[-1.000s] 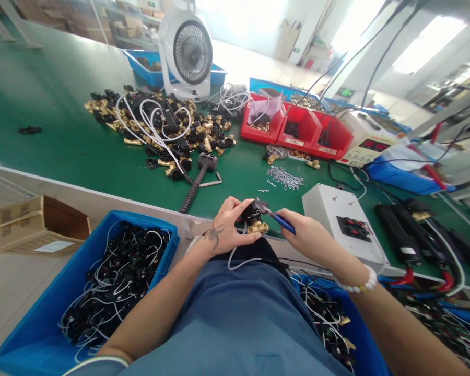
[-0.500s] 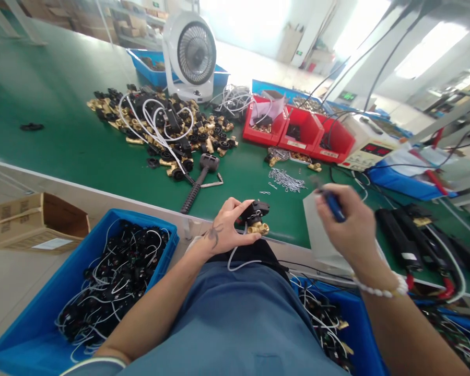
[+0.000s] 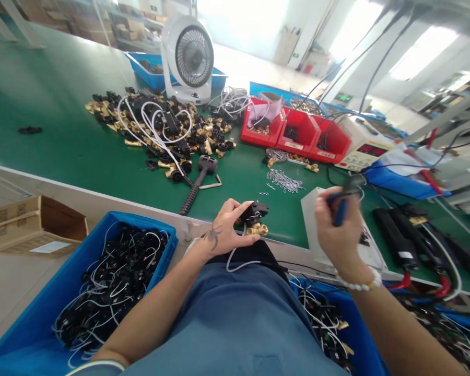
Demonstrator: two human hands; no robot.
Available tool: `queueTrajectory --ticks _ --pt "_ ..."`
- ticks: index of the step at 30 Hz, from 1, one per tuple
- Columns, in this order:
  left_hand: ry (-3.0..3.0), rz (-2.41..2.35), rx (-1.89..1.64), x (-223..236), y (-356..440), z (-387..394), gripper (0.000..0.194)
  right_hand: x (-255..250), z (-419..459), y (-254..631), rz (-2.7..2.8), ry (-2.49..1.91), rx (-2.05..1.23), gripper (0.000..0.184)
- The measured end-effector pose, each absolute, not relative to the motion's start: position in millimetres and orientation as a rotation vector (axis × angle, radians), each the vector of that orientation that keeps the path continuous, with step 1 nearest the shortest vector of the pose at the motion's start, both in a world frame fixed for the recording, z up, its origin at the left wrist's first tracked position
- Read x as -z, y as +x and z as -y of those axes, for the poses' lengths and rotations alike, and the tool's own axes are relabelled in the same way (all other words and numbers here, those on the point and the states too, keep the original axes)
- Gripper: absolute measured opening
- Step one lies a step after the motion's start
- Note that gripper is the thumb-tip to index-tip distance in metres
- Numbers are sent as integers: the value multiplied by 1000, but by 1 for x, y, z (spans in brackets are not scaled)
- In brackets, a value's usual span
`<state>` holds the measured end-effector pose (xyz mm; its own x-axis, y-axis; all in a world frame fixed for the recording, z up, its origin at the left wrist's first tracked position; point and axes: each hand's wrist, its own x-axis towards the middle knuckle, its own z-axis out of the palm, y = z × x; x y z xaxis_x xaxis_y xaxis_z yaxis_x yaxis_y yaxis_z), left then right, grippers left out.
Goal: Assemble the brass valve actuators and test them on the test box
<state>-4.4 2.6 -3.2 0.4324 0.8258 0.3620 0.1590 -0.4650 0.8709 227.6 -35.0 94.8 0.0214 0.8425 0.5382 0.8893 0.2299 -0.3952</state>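
My left hand (image 3: 229,227) is closed on a black valve unit (image 3: 255,211) with a brass fitting at its lower end, held over the bench's front edge. A white cable runs from the unit down across my lap. Away to the right, my right hand (image 3: 339,222) grips blue-handled pliers (image 3: 340,211), raised in front of a light grey box (image 3: 313,216). Motion smears the pliers' jaws. Beyond my left hand lies a small pile of metal clips (image 3: 285,180) on the green bench (image 3: 243,180).
A dark mallet (image 3: 198,183) and a heap of brass and black valve parts (image 3: 160,125) lie left of centre. Red bins (image 3: 297,146), a white fan (image 3: 188,60) and a power supply (image 3: 362,149) stand behind. A blue crate (image 3: 162,266) of cabled units sits at lower left.
My right hand has drawn the pliers off the valve unit and swung right, up over the grey box. The pliers have turned in my grip. My left hand keeps its hold, nearly still.
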Motion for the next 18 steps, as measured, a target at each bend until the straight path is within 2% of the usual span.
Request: queueTrajectory --ticks 2,4,7,9,14,18 --pt "1893 -833 -1058 3 -5 -3 80 -92 37 226 2134 -1681 -63 23" --pt "1892 -836 -1059 3 -5 -3 79 -95 37 226 2249 -1641 -71 18" --pt "1890 -838 -1062 4 -4 -3 78 -102 36 225 1835 -1535 224 10" --pt "1892 -834 -1064 4 -3 -3 79 -102 34 223 1669 -1535 290 15" --pt "1896 -833 -1062 3 -3 -3 79 -99 33 225 2229 -1653 -69 17" --pt "1893 -833 -1058 3 -3 -3 79 -101 35 226 1752 -1561 287 12"
